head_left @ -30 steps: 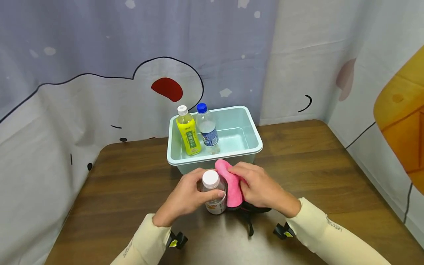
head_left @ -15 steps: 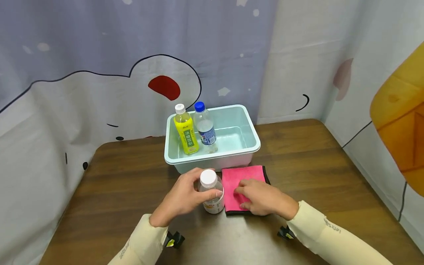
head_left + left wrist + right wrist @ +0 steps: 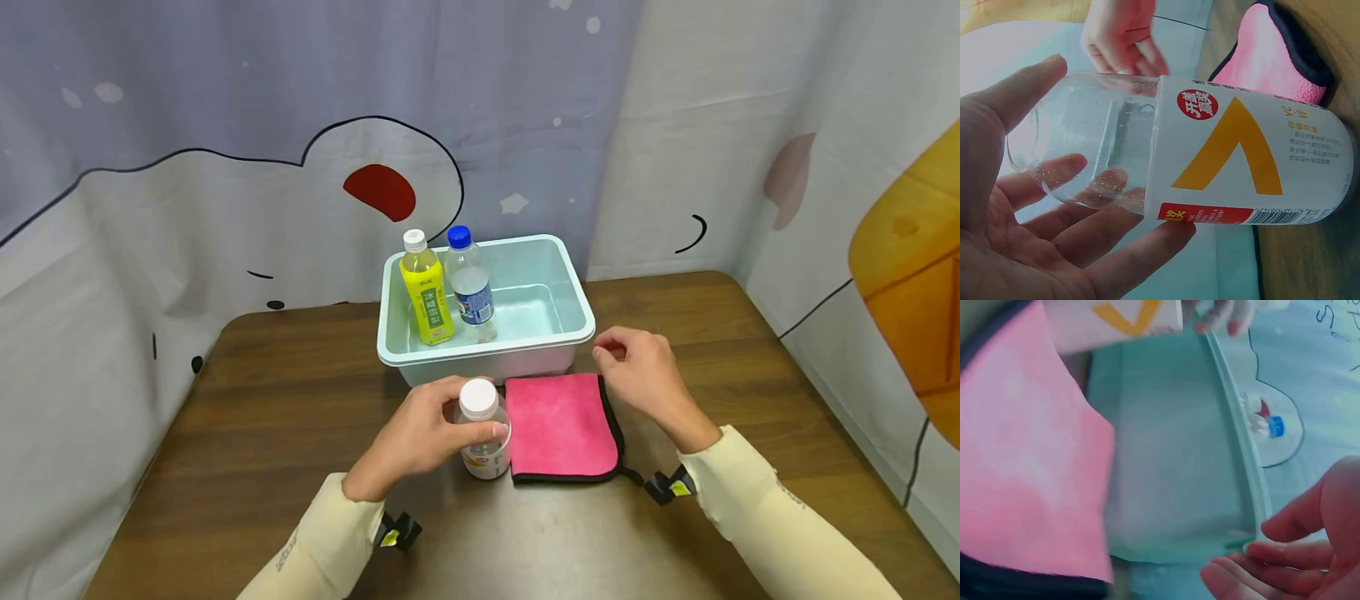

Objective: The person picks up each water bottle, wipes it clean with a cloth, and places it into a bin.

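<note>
In the head view my left hand [image 3: 420, 429] grips a clear plastic bottle [image 3: 486, 461] with a white cap, standing upright on the table. The left wrist view shows thumb and fingers around the bottle's clear upper part, above its white label [image 3: 1229, 150] with an orange mark. To its right lies a folded pink cloth [image 3: 564, 427] with black edging, flat on the wood. My right hand [image 3: 647, 375] is beyond the cloth's far right corner, near the tub's front right corner, fingers loosely bent and holding nothing. The right wrist view has the cloth [image 3: 1029, 462] beside the tub wall.
A pale green tub [image 3: 480, 360] stands behind the bottle and cloth. Inside its left part lean a yellow-green drink bottle [image 3: 429, 304] and a clear bottle with a blue cap [image 3: 471, 292]. A printed curtain [image 3: 247, 217] hangs behind the wooden table [image 3: 300, 400].
My right hand let go of the pink cloth, which went from bunched up to lying flat, then moved away to the right and back. My left hand stays on the bottle.
</note>
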`<state>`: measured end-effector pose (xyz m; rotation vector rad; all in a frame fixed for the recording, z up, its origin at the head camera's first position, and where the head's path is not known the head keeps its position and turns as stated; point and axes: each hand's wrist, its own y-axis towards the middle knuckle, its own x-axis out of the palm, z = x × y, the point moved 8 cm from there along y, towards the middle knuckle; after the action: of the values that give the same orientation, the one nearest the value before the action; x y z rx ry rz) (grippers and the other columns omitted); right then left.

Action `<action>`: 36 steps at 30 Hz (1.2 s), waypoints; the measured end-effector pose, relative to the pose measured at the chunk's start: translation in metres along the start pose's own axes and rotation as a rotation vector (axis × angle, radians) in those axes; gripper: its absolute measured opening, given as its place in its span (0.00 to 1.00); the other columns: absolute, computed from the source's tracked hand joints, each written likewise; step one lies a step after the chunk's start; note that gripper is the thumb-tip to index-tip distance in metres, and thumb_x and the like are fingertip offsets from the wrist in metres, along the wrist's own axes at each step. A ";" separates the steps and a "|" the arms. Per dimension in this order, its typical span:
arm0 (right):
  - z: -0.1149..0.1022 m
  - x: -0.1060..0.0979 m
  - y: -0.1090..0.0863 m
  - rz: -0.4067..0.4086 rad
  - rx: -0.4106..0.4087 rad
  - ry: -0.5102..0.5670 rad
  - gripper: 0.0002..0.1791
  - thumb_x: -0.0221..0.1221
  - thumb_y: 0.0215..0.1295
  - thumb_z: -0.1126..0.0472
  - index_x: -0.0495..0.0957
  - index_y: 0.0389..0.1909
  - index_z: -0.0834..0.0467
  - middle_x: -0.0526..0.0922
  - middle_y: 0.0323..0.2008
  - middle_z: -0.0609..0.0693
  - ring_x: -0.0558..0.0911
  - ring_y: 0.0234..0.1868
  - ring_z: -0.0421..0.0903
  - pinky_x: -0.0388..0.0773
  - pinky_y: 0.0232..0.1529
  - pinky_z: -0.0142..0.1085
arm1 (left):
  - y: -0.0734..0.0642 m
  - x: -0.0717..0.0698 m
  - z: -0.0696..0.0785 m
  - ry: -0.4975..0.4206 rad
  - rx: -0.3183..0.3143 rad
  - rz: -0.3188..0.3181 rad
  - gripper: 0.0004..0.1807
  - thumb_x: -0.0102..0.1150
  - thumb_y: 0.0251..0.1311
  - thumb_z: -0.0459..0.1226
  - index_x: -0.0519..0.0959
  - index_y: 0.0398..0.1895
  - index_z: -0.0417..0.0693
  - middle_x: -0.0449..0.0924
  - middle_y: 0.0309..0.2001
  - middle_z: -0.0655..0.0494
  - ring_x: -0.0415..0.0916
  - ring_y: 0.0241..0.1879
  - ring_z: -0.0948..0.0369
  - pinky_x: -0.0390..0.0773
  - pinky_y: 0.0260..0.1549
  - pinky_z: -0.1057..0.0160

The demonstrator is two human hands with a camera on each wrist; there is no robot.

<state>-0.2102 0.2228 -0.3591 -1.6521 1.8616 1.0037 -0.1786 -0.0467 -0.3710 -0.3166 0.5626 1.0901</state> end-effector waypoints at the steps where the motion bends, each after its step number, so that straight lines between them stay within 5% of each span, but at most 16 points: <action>1: 0.000 -0.006 0.004 0.038 0.007 -0.010 0.09 0.60 0.68 0.63 0.88 0.40 0.60 0.91 0.34 0.55 0.88 0.36 0.51 0.80 0.39 0.41 | 0.000 0.000 0.000 -0.001 -0.004 -0.002 0.26 0.80 0.53 0.48 0.86 0.54 0.51 0.88 0.44 0.56 0.80 0.43 0.61 0.82 0.43 0.62; 5: -0.003 -0.020 0.025 0.069 0.036 0.027 0.10 0.61 0.69 0.60 0.87 0.41 0.61 0.91 0.35 0.58 0.88 0.35 0.51 0.79 0.36 0.38 | 0.001 0.000 -0.001 0.003 -0.013 -0.003 0.26 0.80 0.53 0.49 0.86 0.54 0.51 0.88 0.45 0.56 0.80 0.44 0.60 0.83 0.44 0.61; 14: 0.013 -0.001 0.061 -0.153 0.257 0.232 0.15 0.66 0.67 0.60 0.86 0.45 0.69 0.89 0.38 0.61 0.86 0.23 0.40 0.86 0.31 0.32 | 0.002 0.004 -0.001 0.015 -0.009 -0.021 0.25 0.79 0.54 0.50 0.86 0.52 0.50 0.89 0.42 0.56 0.80 0.41 0.62 0.83 0.40 0.63; 22: 0.006 0.007 0.074 -0.200 0.197 0.154 0.10 0.65 0.65 0.66 0.86 0.39 0.71 0.88 0.34 0.62 0.90 0.22 0.48 0.88 0.28 0.38 | -0.002 0.004 0.001 0.019 -0.018 0.004 0.21 0.79 0.54 0.49 0.88 0.49 0.53 0.89 0.41 0.59 0.82 0.40 0.63 0.84 0.39 0.63; 36: 0.004 0.003 0.077 -0.230 0.226 0.180 0.10 0.65 0.65 0.67 0.85 0.39 0.73 0.86 0.34 0.63 0.87 0.18 0.43 0.87 0.26 0.35 | -0.001 -0.002 0.011 0.053 0.004 0.075 0.17 0.79 0.54 0.49 0.88 0.44 0.54 0.90 0.39 0.61 0.82 0.37 0.64 0.84 0.35 0.65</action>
<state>-0.2860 0.2255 -0.3471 -1.8134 1.7687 0.5457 -0.1755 -0.0435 -0.3611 -0.3238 0.6278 1.1557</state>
